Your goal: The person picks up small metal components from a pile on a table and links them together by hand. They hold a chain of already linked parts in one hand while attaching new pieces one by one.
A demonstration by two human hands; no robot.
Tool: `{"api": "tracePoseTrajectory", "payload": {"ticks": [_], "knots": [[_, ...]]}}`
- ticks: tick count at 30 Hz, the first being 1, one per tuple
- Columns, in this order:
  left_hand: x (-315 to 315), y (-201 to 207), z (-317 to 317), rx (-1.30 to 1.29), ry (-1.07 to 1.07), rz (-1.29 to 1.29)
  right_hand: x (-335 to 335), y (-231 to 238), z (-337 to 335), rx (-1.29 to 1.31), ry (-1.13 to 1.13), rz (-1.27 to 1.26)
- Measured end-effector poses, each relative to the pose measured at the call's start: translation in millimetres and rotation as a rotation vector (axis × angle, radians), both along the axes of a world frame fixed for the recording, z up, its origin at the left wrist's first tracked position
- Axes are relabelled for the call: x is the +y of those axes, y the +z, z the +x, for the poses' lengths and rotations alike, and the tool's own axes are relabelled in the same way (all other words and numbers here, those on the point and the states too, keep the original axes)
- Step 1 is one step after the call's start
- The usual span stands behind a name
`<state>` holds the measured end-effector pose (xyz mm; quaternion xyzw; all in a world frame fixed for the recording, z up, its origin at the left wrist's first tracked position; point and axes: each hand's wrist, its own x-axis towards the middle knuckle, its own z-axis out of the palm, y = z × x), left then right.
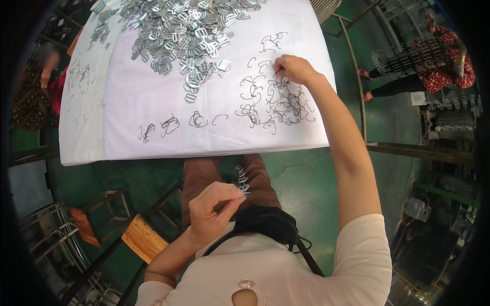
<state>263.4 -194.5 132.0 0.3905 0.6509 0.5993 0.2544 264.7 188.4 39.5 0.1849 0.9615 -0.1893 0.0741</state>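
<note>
Over my lap, my left hand (pixel 217 206) pinches the lower end of a short string of shiny metal pieces (pixel 242 179). The pieces look like small slotted buckles stacked along a thin wire, which I cannot make out clearly. My right hand (pixel 296 69) reaches out to the table's right side, its fingertips pressed together at the cloth. What lies between those fingertips is hidden or too small to name. Right beside and below that hand is a tangle of thin curved wire hooks (pixel 286 102). A few loose hooks (pixel 273 43) lie just beyond it.
A large heap of slotted metal buckles (pixel 178 30) covers the far middle of the white-clothed table (pixel 153 97). Small hook clusters (pixel 170 124) lie along its near edge. A person (pixel 38 92) is at the left, another person (pixel 444 66) at the right. Wooden stools (pixel 143 237) stand lower left.
</note>
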Motion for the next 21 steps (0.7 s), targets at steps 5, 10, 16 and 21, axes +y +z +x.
{"api": "tracePoseTrajectory", "payload": {"ticks": [5,10,16,21], "knots": [[-1.9,-1.6,2.7,0.013,0.005,-0.005,-5.7,1.5,1.0,0.001,-0.015,0.084],[-4.8,-6.4,5.1,0.054,-0.048,0.014,-24.5,14.6,33.4,0.247,-0.296,-0.18],[-5.4,-3.6,12.2,-0.094,-0.036,-0.015,-173.2,103.3,91.6,0.583,-0.573,-0.956],[-3.6,-3.9,15.0,-0.121,-0.012,0.09,-274.5,126.0,131.2,0.835,-0.69,-1.186]]}}
